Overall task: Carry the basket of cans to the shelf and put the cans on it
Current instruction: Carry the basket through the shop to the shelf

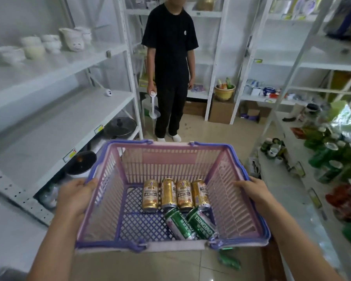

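I hold a pink and purple plastic basket (pixel 229 185) in the air in front of me. My left hand (pixel 75 196) grips its left rim and my right hand (pixel 253 190) grips its right rim. Inside lie several gold cans (pixel 167 193) side by side on the basket floor, and two green cans (pixel 190 223) lie slanted in front of them. A white shelf (pixel 288 191) on the right carries green bottles and cans (pixel 330 159) along its far side. White shelves (pixel 55 122) stand on the left.
A person in black clothes (pixel 170 63) stands ahead in the aisle holding a white tool. Pots (pixel 120 126) sit low on the left shelves, white ceramics (pixel 49 44) higher up. Cardboard boxes (pixel 221 110) stand on the floor at the back. A green object (pixel 229 260) lies on the floor.
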